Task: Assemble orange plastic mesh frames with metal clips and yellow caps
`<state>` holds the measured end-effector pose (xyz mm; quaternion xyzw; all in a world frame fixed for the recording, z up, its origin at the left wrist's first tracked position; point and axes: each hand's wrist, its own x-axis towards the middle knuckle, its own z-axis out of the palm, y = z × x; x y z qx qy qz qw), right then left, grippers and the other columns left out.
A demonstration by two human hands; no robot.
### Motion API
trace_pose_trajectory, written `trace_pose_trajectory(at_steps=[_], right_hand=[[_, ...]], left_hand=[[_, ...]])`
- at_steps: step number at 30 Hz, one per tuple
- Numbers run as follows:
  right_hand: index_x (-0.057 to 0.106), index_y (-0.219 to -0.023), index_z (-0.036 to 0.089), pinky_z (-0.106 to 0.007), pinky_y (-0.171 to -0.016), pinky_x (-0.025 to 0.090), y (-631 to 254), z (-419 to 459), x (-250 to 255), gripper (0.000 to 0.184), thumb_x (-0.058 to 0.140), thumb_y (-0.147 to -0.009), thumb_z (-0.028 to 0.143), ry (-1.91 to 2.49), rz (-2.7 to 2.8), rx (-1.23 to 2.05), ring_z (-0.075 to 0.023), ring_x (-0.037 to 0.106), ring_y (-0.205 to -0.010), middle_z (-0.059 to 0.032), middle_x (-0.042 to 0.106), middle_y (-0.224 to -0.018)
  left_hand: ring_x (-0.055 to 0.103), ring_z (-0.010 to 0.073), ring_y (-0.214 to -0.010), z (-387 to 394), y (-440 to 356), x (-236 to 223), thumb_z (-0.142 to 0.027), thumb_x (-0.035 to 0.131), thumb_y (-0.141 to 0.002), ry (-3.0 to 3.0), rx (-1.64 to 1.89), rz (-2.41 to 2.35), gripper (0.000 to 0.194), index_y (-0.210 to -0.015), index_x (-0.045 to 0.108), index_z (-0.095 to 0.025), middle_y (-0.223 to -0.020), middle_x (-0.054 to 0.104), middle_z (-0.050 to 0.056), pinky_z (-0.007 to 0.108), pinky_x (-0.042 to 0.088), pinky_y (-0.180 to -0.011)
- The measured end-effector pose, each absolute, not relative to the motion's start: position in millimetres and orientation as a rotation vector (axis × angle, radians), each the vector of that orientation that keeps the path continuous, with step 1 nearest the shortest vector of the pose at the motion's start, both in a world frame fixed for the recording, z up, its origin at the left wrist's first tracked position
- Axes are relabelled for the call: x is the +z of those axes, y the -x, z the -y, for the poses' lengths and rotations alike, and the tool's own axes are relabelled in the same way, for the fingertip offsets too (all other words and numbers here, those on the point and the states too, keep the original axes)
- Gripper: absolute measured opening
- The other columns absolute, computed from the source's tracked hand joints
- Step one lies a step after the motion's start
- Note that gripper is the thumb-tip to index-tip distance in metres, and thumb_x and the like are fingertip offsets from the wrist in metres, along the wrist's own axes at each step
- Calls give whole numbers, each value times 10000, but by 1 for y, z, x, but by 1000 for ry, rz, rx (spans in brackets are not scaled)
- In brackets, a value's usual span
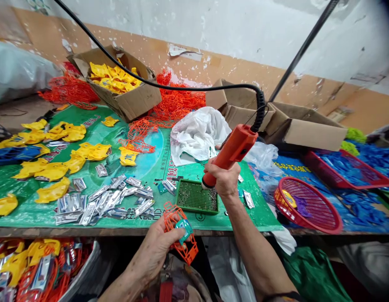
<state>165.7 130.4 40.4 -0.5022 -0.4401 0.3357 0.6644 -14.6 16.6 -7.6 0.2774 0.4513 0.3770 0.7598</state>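
My left hand (pixel 156 241) pinches an orange plastic lattice frame (pixel 190 254) with a teal plastic part (pixel 185 230) lying against it, the thumb pressing on the teal part. In my right hand (pixel 226 179) is a red electric screwdriver (pixel 235 144), a coiled black cable running up from its end. Its dark lower end points down over a shallow green mesh tray (pixel 197 210) that holds many tiny dark and metallic pieces; the bit itself is hard to make out. Left of the tray lies a pile of silver-and-blue strip-shaped parts (pixel 108 199).
Yellow plastic pieces (pixel 53 171) spread across the left. Behind stand a carton (pixel 136 102) of yellow pieces, a heap of orange frames (pixel 178 102), a white cloth bag (pixel 199 130) and an open box (pixel 314 133). A red basket (pixel 326 214) sits right. A filled sack (pixel 87 272) is below left.
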Motion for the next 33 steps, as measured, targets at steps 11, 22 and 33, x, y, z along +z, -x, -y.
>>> trace_pose_trajectory(at_steps=[11, 22, 33], right_hand=[[616, -752, 184, -349, -594, 495, -163, -129, 41, 257, 727, -524, 229, 1139, 990, 734, -137, 551, -534, 42, 601, -609], [602, -668, 179, -332, -571, 493, -165, -129, 40, 188, 741, -551, 230, 1111, 965, 664, -130, 555, -536, 34, 612, -620], [616, -978, 221, -332, -572, 501, -149, -73, 86, 361, 697, -637, 135, 781, 959, 926, -141, 574, -542, 46, 615, -633]], left_hand=[[606, 133, -734, -17, 14, -13, -216, 709, -737, -650, 820, -979, 189, -912, 656, -168, -827, 679, 6, 237, 487, -689], [644, 150, -717, -19, 12, -9, -227, 729, -699, -657, 827, -1025, 229, -907, 655, -164, -813, 701, 18, 217, 487, -606], [622, 146, -725, -17, 11, -13, -165, 682, -711, -688, 875, -983, 198, -906, 652, -161, -833, 694, 19, 230, 468, -630]])
